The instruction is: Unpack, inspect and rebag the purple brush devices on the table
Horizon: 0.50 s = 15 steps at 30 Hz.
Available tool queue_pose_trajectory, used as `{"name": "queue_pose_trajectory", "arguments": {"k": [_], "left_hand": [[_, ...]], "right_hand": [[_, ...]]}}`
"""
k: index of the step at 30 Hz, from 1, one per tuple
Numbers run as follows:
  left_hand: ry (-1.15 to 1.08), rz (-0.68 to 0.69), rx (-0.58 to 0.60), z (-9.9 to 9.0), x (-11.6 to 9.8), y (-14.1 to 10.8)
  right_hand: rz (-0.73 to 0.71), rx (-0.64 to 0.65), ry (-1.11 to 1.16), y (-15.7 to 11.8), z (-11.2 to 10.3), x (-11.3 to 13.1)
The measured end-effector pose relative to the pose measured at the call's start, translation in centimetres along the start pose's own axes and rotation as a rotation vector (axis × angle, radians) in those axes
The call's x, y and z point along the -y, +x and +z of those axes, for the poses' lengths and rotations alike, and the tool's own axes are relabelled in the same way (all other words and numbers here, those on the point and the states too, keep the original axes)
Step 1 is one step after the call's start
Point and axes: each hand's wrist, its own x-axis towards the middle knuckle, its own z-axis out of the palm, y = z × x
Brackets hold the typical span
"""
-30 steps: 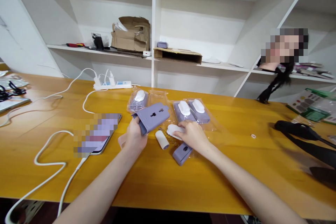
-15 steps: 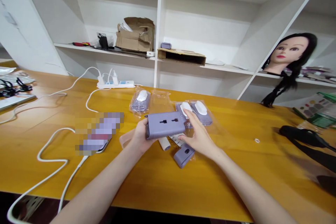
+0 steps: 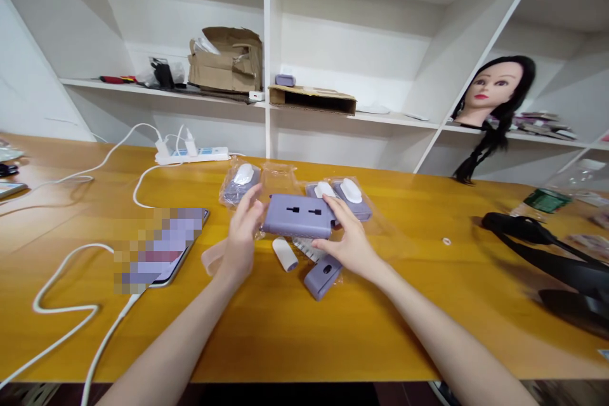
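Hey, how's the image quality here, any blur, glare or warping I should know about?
Head view: wide-angle stretch makes the white shelving splay outward; plastic wrappers catch small glints; pixelation hides most of the phone's screen; the purple case stays readable, its dark slots distinct.

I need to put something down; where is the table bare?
Bare wood lies between the packets and black gear, broken only by a small ring, and between the small case and the front edge. It's crowded around the big case: left hand, right hand, tube, packets.
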Motion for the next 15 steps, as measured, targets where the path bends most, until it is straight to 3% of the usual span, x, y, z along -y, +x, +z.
{"name": "queue_pose_trajectory", "arguments": {"k": [3,5,7,11,15], "left_hand": [[0.622,0.329,0.236,-0.8,0.2,0.2],[0.920,0.403,0.387,-1.4,0.4,0.5],[1.046,0.416,0.429,-1.8,0.6,0.8],[1.080,0.436,0.337,-2.1,1.0,1.2],[1.185,0.327,0.096,-2.2,1.3,1.5]], "right_hand": [[0.020,0.006,0.024,0.1,-0.1,-0.3],[0.001,0.032,0.046,0.0,-0.1,-0.5],[-0.017,0.059,0.065,0.0,-0.1,-0.6],[-0.016,0.072,0.088,0.1,-0.1,-0.7],[0.041,-0.090,0.020,0.8,-1.0,-1.4]]}}
